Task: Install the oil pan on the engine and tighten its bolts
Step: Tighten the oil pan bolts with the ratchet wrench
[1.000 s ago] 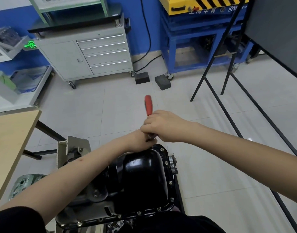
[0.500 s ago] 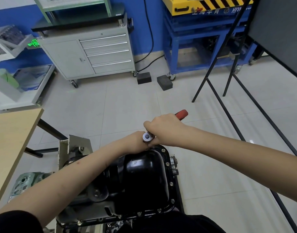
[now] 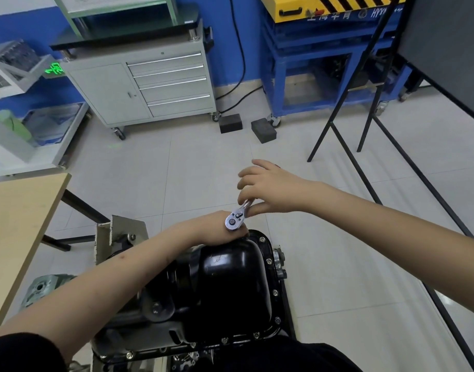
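Over the far end of the black oil pan (image 3: pixel 230 285), the ratchet (image 3: pixel 237 217) has swung round from pointing straight away a second ago to lying off to the right, its chrome head on a bolt at the pan's far edge. The right hand (image 3: pixel 270 189) has also changed: half a second ago it was wrapped tight round the handle, and now its upper fingers are spread and lifted, with only the lower fingers and thumb loosely touching the shank near the head. I'd judge that one pull is finished and the hand is letting go to reset for another stroke, so this bolt is probably not yet fully tight. The left hand (image 3: pixel 217 226) rests against the pan's far end under the ratchet head, seemingly steadying the socket; the tool hides its fingers, so I cannot tell how they lie. The pan sits in place on the engine (image 3: pixel 50 285), which is on its stand in front of the person. By count: one pan, one ratchet, two hands, and about a dozen bolt heads (image 3: pixel 268 261) visible along the right and near flanges, all seated; others are hidden. Beyond stand one grey drawer cabinet (image 3: pixel 150 87) and two dark blocks (image 3: pixel 231 123) on the floor.
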{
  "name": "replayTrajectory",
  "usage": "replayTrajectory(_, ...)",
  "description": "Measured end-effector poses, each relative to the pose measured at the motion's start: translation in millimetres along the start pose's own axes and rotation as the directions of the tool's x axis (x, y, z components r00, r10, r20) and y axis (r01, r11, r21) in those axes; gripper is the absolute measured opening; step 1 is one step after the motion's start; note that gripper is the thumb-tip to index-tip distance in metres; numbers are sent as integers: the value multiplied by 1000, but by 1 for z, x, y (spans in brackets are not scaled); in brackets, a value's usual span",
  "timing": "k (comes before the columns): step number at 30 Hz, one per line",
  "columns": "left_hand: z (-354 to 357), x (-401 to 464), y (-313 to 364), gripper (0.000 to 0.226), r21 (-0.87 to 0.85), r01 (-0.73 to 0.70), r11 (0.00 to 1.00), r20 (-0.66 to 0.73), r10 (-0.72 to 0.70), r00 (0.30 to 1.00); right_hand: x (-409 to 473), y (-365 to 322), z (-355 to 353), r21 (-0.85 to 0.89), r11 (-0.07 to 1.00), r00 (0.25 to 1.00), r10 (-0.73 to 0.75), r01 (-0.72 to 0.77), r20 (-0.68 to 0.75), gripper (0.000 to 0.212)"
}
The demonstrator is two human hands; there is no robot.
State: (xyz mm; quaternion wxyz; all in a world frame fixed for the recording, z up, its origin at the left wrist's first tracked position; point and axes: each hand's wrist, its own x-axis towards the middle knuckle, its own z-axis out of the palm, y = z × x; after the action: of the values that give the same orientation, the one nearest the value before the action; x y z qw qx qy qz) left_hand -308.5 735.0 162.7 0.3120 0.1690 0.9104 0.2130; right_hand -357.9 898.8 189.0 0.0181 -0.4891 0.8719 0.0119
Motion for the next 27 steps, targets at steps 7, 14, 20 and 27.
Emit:
replayTrajectory(7, 0, 9, -2, 29, 2, 10, 1000, 27, -10, 1000, -3, 8, -7, 40, 991, 982, 123, -130, 144, 44)
replayTrajectory(14, -5, 12, 0, 24, -26, 22, 999, 111, -19, 994, 19, 26, -28, 475, 719, 663, -26, -507, 748, 42)
replayTrajectory(20, -45, -15, 5, 38, -439, -31, 898, 277, 168, 946, 0, 19, -22, 415, 851, 883, 112, -323, 456, 48)
replayTrajectory(27, 9, 1, 53, 33, -346, -129, 929, -425, -33, 904, -9, 13, -21, 437, 826, 874, 130, -357, 468, 23)
